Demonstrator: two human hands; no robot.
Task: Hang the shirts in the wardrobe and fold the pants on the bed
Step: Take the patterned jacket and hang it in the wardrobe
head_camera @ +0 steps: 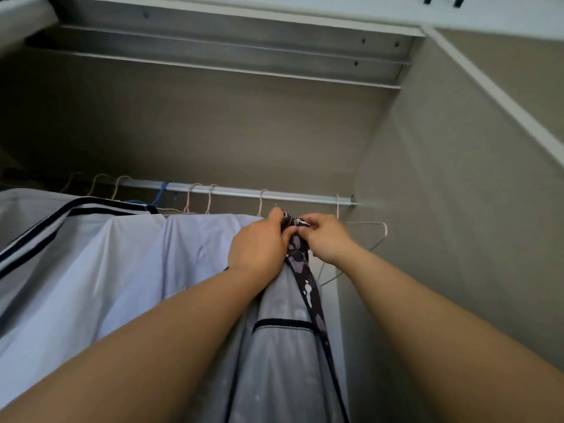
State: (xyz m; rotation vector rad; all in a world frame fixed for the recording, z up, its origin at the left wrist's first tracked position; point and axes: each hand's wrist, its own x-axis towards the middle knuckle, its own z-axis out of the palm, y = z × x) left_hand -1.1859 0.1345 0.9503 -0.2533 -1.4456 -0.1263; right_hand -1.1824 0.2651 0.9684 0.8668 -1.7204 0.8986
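Note:
A grey shirt with a dark floral trim (283,340) hangs below the wardrobe rail (244,192), seen edge-on. My left hand (259,242) grips its collar from the left. My right hand (326,236) pinches the same collar from the right, and the two hands almost touch. The shirt's hanger is hidden under the cloth and my fingers. Left of it hang a pale lavender shirt (195,254) and a white shirt with dark stripes (61,239).
An empty pale wire hanger (366,230) hangs at the rail's right end, close to the wardrobe's side wall (442,193). Several hanger hooks line the rail, one of them blue (161,190). A shelf with metal rails (229,56) runs overhead.

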